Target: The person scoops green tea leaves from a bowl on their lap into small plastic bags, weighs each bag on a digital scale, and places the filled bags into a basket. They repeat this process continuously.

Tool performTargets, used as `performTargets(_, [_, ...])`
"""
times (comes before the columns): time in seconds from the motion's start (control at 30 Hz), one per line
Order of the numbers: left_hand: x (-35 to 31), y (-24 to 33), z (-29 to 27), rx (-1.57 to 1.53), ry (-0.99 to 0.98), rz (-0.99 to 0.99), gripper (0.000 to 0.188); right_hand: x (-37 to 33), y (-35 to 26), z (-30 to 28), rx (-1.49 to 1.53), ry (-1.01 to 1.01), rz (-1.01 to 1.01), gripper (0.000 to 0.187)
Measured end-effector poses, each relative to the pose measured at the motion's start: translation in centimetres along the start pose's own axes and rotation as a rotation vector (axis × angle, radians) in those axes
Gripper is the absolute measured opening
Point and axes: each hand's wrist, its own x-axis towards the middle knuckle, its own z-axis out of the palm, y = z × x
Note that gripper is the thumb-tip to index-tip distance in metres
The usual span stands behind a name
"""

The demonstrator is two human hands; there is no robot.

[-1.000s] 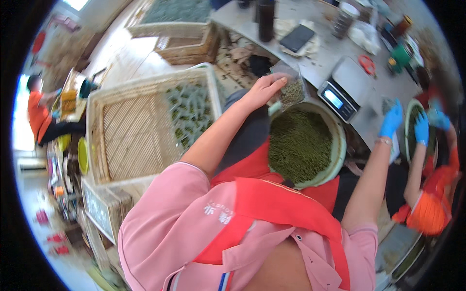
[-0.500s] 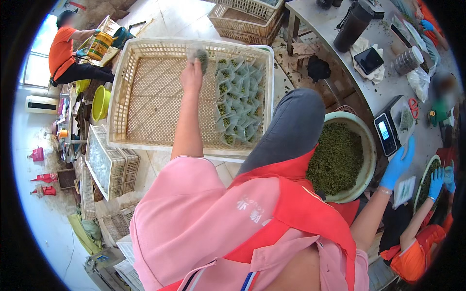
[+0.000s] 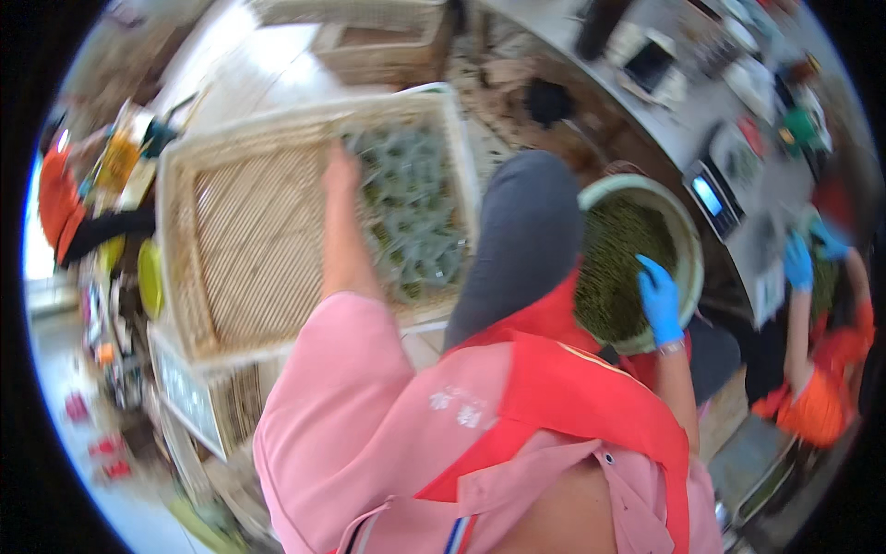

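My bare left hand (image 3: 341, 171) is inside a wide cream plastic crate (image 3: 185, 212), at the left edge of the rows of small clear bags (image 3: 411, 212) with green contents. Blur smears its fingers, and whether they still grip a bag does not show. On the right, my right hand (image 3: 659, 300), in a blue glove, hovers over or touches the small green pieces (image 3: 614, 268) that fill a pale round basin (image 3: 694, 245). Its fingers are stretched out and apart, with nothing visible in them.
A digital scale (image 3: 712, 194) stands on the grey table (image 3: 678, 138) to the right, near a dark phone (image 3: 649, 66). Stacked crates (image 3: 383, 46) lie beyond. Co-workers in orange are at the far left and at the right, the latter with blue gloves (image 3: 799, 261).
My left hand has lowered the small bag to the rows of bags. My right hand has moved from beside the scale to the basin. The view has shifted and blurred.
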Motion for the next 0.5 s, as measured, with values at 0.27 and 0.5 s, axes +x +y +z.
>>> performTargets(0.27, [1.4,-0.8,-2.4,0.047,-0.149,0.207,0.073,-0.3,2.8,4.3,-0.423,-0.143,0.247,0.033])
performTargets(0.5, [-6.8,15.0,-5.4,-0.132,0.228,0.591,0.053,0.4,4.1,3.8,-0.132,-0.033,0.289,0.027])
